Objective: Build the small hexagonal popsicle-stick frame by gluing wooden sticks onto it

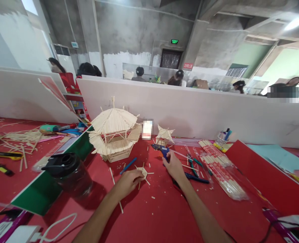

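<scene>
Head view: just below centre, the left hand (131, 179) touches a small stick frame (144, 172), its grip unclear; centre right, the right hand (174, 165) grips a glue gun (165, 152). Gluing seems in hand, probably next calling for steady aim.

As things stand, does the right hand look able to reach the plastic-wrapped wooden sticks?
Probably yes, but not to grasp them freely: the wooden sticks lie to its right with only low-lying hand tools between, yet the right hand holds the blue glue gun.
</scene>
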Demonstrator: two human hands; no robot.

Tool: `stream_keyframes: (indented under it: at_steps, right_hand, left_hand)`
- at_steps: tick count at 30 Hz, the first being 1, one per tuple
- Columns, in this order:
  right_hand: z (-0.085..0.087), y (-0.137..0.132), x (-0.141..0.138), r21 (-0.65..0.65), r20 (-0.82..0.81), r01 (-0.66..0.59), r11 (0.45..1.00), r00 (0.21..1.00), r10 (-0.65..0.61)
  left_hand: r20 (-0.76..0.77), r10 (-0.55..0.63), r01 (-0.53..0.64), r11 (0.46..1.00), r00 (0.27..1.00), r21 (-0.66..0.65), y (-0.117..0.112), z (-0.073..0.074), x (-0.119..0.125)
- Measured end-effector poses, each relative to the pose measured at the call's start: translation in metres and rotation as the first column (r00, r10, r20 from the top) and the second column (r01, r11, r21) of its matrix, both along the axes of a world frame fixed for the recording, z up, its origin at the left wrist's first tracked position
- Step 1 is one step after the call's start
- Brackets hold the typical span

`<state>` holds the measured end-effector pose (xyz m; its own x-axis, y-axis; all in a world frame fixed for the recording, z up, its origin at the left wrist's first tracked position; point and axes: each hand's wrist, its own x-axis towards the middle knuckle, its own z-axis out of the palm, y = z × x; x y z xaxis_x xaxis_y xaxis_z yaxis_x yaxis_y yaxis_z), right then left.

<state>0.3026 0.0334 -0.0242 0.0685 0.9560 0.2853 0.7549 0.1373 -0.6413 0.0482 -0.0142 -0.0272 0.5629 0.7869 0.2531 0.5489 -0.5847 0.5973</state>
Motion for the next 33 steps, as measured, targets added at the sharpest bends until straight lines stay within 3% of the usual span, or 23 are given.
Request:
stream_keyframes:
  at_steps: [2, 4, 7, 9, 13, 15, 17, 20, 26, 33]
  right_hand:
    - [0.004, -0.005, 0.003, 0.035, -0.271, -0.016, 0.999, 0.962, 0.025]
    - [0.010, -0.011, 0.002, 0.032, -0.514, -0.074, 0.997, 0.854, 0.080]
    - [0.018, -0.018, -0.004, 0.052, -0.756, -0.128, 0.990, 0.643, 0.123]
    - [0.019, -0.022, -0.010, 0.064, -0.890, -0.128, 0.990, 0.441, 0.115]
    - [0.012, -0.029, -0.024, 0.010, -1.000, -0.190, 0.982, 0.027, 0.016]
    - [0.006, -0.033, -0.031, -0.007, -0.993, -0.210, 0.978, -0.111, -0.031]
    - [0.000, -0.039, -0.037, -0.015, -0.978, -0.218, 0.976, -0.201, -0.060]
    - [-0.009, -0.050, -0.047, -0.020, -0.969, -0.223, 0.975, -0.235, -0.074]
    - [-0.017, -0.072, -0.048, 0.013, -0.988, -0.321, 0.947, -0.150, -0.037]
    - [-0.031, -0.056, -0.020, 0.000, -0.990, -0.303, 0.953, 0.135, 0.043]
  left_hand:
    - [0.006, 0.007, -0.007, 1.000, 1.000, 0.000, 0.001, -0.001, 0.000]
    - [0.017, 0.017, -0.017, 1.000, 1.000, 0.008, 0.002, -0.003, 0.000]
    - [0.032, 0.035, -0.035, 0.999, 0.999, 0.014, 0.004, -0.008, -0.001]
    - [0.035, 0.045, -0.045, 0.999, 0.998, 0.007, 0.005, -0.010, -0.002]
    - [0.028, 0.055, -0.055, 0.998, 0.998, 0.008, 0.006, -0.012, -0.002]
    - [0.025, 0.053, -0.053, 0.999, 0.998, 0.012, 0.006, -0.013, -0.003]
    - [0.028, 0.054, -0.054, 0.999, 0.998, 0.008, 0.007, -0.013, -0.003]
    - [0.032, 0.056, -0.056, 0.998, 0.998, -0.007, 0.007, -0.012, -0.004]
    - [0.018, 0.047, -0.047, 0.999, 0.999, 0.001, 0.008, -0.011, -0.005]
    - [0.034, 0.062, -0.062, 0.998, 0.997, -0.003, 0.008, -0.011, -0.004]
